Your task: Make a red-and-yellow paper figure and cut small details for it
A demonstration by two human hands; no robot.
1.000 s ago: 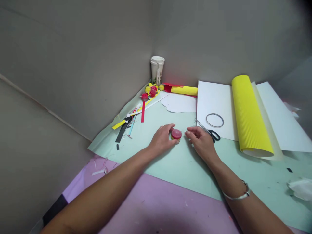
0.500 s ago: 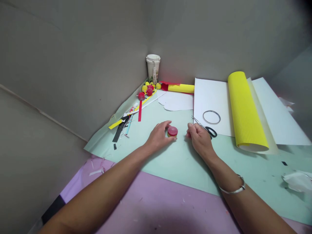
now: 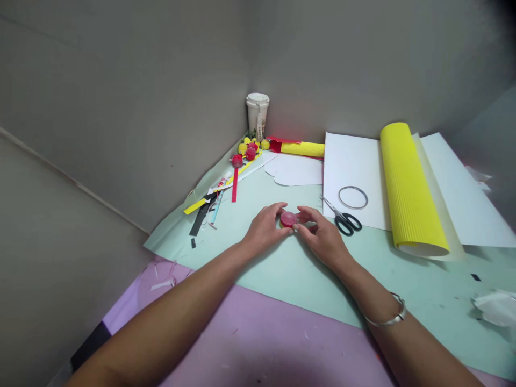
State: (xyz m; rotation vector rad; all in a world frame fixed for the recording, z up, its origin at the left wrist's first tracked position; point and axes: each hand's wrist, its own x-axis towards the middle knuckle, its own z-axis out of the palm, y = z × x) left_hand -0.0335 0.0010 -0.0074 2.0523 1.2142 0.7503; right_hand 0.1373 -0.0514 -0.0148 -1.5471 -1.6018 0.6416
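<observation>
A small round coil of corrugated paper strip (image 3: 288, 219), red on top with a little yellow low at its side, is between my two hands over the green sheet. On its left side, my left hand (image 3: 268, 226) curls its thumb and fingers around it. My right hand (image 3: 320, 234) meets it from the right, thumb at the near edge and fingers bent over the far side. To the right of my right hand lie scissors (image 3: 344, 217) with black handles, blades partly spread, their tips on white paper.
Left of my hands lie paper strips (image 3: 234, 185), a pencil-like blue stick (image 3: 216, 207) and red and yellow coiled pieces (image 3: 237, 160). A lidded cup (image 3: 257, 115) stands in the corner. On the right are a silver ring (image 3: 353, 197), white sheets (image 3: 350, 161) and a yellow corrugated roll (image 3: 413, 193).
My right hand has moved left from beside the scissors, its fingers opening out of a pinch, and now touches the paper coil. My left hand stays around the coil.
</observation>
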